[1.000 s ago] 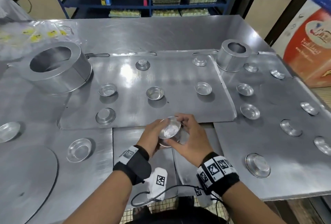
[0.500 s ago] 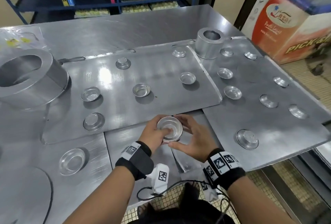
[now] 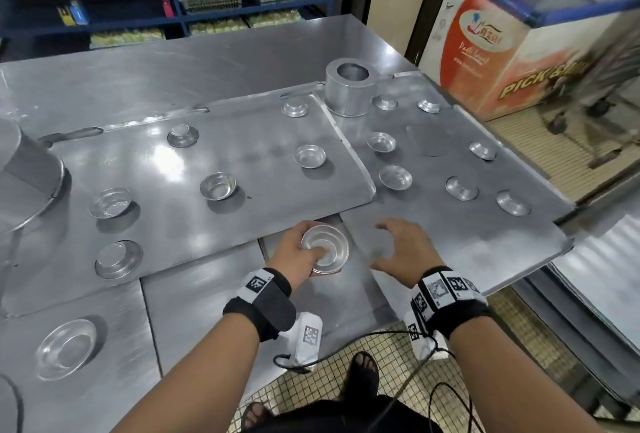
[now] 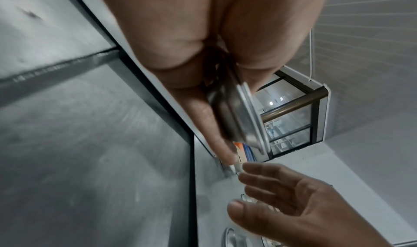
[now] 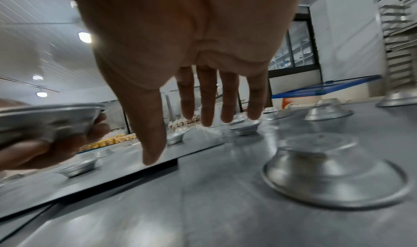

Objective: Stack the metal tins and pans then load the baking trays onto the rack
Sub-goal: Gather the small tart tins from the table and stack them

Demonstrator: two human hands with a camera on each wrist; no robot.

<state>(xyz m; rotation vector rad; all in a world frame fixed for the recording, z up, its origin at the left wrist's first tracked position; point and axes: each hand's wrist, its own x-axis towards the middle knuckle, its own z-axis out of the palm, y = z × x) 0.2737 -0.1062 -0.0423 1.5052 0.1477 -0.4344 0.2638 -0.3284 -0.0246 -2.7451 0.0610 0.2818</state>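
My left hand (image 3: 298,254) grips a small stack of nested round metal tins (image 3: 323,249) over the near edge of the table, thumb inside the top tin. From the left wrist the tins (image 4: 239,118) show edge-on between thumb and fingers. My right hand (image 3: 391,245) hovers open just right of the stack, fingers (image 5: 207,104) spread, holding nothing. An upside-down tin (image 5: 334,168) sits on the right baking tray (image 3: 433,224) close under that hand. Several loose tins lie on the left baking tray (image 3: 259,141), one at its middle (image 3: 217,186).
A tall round pan (image 3: 349,91) stands where the two trays meet at the back. A large ring pan (image 3: 27,162) is at the far left. A chest freezer (image 3: 519,51) stands right of the table. A tray rack (image 5: 397,36) shows at the right wrist view's far right.
My right hand has let go of the tin stack and moved off to the right, opening. The left hand still holds the stack. My head has turned right.
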